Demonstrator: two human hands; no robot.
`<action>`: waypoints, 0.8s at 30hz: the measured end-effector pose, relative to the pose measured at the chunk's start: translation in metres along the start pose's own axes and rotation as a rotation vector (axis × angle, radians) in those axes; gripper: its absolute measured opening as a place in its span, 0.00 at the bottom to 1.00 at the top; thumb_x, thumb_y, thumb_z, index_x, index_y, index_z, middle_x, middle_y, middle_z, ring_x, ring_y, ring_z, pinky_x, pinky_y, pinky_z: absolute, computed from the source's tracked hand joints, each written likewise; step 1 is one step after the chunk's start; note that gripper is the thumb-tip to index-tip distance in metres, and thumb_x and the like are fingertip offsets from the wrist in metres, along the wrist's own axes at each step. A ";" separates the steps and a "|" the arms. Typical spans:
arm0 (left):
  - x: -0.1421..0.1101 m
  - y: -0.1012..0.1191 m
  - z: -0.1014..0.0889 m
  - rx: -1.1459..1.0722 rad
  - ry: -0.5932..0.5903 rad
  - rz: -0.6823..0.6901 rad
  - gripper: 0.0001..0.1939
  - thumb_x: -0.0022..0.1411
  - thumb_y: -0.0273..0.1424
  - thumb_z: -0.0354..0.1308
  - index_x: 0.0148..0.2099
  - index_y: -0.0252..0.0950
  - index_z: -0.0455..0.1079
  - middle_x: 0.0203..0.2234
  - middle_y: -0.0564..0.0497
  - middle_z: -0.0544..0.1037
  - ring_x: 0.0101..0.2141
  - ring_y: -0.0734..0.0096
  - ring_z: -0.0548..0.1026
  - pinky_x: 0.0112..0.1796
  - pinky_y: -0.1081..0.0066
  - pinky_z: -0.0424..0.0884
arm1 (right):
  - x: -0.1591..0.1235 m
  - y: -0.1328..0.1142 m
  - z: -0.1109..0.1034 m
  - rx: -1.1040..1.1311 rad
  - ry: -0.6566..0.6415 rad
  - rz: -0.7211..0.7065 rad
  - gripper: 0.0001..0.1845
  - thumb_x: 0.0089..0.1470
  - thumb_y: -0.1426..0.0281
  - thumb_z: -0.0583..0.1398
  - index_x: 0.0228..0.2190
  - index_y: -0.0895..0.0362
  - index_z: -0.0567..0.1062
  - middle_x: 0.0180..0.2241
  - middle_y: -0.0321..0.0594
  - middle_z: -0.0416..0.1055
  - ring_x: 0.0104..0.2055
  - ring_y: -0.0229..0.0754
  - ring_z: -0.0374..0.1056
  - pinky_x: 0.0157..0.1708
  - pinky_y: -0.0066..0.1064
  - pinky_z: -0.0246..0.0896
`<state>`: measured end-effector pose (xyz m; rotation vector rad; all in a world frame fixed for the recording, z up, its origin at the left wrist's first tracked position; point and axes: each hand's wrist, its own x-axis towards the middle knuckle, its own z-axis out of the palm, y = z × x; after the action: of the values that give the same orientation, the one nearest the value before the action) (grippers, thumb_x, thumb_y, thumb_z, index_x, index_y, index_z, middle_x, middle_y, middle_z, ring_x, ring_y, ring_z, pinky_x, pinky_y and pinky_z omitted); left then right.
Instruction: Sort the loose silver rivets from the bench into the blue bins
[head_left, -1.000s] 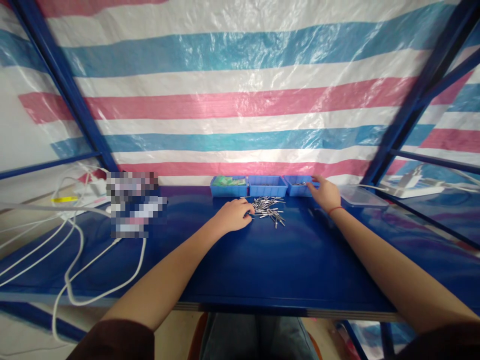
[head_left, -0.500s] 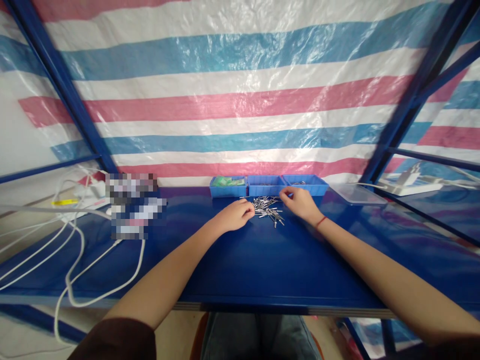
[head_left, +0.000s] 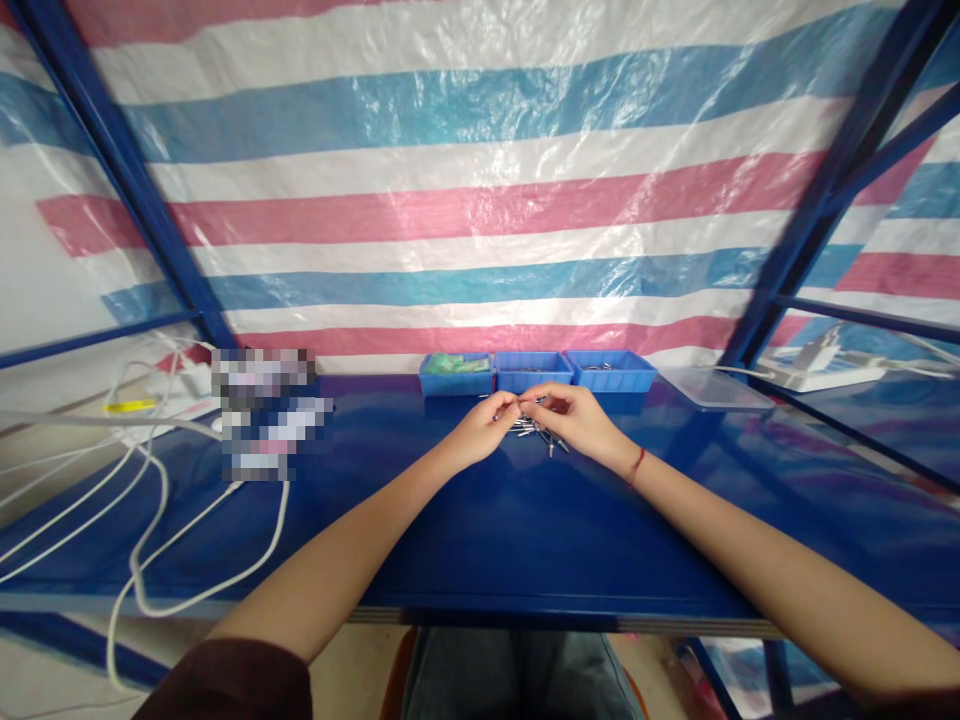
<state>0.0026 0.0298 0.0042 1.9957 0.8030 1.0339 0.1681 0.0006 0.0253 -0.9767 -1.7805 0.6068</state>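
My left hand (head_left: 484, 428) and my right hand (head_left: 576, 417) meet fingertip to fingertip over a loose pile of thin silver metal pins (head_left: 551, 443), which look like blind rivets. Both hands are closed in a pinch. Whatever lies between the fingertips is too small to make out. The hands cover part of the pile. Just behind it stand three blue bins in a row. Green packets (head_left: 457, 363) fill the left bin (head_left: 457, 384). Small metal pieces show in the middle bin (head_left: 517, 380) and in the right bin (head_left: 619, 381).
A clear plastic lid (head_left: 716, 388) lies right of the bins. Farther right is a white power strip (head_left: 825, 376). White cables (head_left: 157, 500) trail over the left side of the blue table (head_left: 555, 540). Blurred items (head_left: 262, 410) stand at left. Blue posts and a striped sheet enclose the back.
My right hand has come left from the right bin to the pile, closing to a pinch and meeting my left hand. My left hand has shifted slightly and turned its fingertips toward it.
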 end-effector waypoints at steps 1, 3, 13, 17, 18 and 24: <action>0.000 0.000 0.000 -0.028 -0.010 -0.014 0.12 0.61 0.38 0.49 0.38 0.34 0.66 0.28 0.52 0.70 0.31 0.74 0.68 0.32 0.75 0.64 | 0.000 0.000 0.000 -0.006 0.002 -0.007 0.15 0.46 0.58 0.61 0.30 0.58 0.76 0.21 0.36 0.70 0.19 0.32 0.58 0.18 0.26 0.54; 0.000 -0.001 0.000 -0.089 -0.016 -0.056 0.13 0.60 0.39 0.51 0.38 0.34 0.67 0.29 0.53 0.71 0.30 0.75 0.68 0.31 0.75 0.64 | 0.000 0.000 0.001 -0.028 0.014 -0.029 0.15 0.46 0.58 0.61 0.29 0.58 0.76 0.21 0.36 0.69 0.19 0.32 0.57 0.19 0.26 0.53; 0.000 0.000 0.001 -0.216 -0.037 -0.046 0.14 0.58 0.38 0.55 0.42 0.33 0.68 0.30 0.50 0.74 0.31 0.73 0.72 0.31 0.75 0.67 | -0.006 -0.009 -0.002 -0.174 0.031 -0.263 0.13 0.53 0.60 0.57 0.32 0.55 0.77 0.30 0.40 0.71 0.23 0.34 0.61 0.24 0.29 0.58; 0.001 -0.004 0.000 -0.161 0.026 0.006 0.15 0.58 0.39 0.54 0.42 0.34 0.67 0.33 0.50 0.73 0.31 0.75 0.72 0.32 0.75 0.68 | -0.006 -0.010 -0.006 -0.241 0.039 -0.321 0.11 0.55 0.64 0.56 0.34 0.55 0.76 0.31 0.41 0.71 0.24 0.35 0.62 0.25 0.30 0.59; 0.001 -0.005 -0.001 -0.140 0.053 0.015 0.15 0.58 0.39 0.54 0.42 0.34 0.67 0.34 0.50 0.73 0.31 0.75 0.71 0.32 0.75 0.68 | -0.006 -0.010 -0.007 -0.257 0.045 -0.329 0.11 0.55 0.64 0.55 0.34 0.55 0.76 0.31 0.41 0.71 0.25 0.35 0.61 0.25 0.30 0.59; 0.000 -0.002 -0.004 -0.023 0.208 0.062 0.14 0.57 0.38 0.55 0.42 0.35 0.68 0.34 0.51 0.73 0.29 0.77 0.70 0.32 0.75 0.67 | -0.003 -0.002 -0.011 -0.293 0.063 -0.298 0.11 0.55 0.64 0.55 0.33 0.56 0.75 0.32 0.41 0.71 0.24 0.35 0.62 0.25 0.29 0.60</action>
<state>-0.0008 0.0321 0.0042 1.9257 0.8381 1.2963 0.1782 -0.0028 0.0297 -0.8875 -1.9439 0.1288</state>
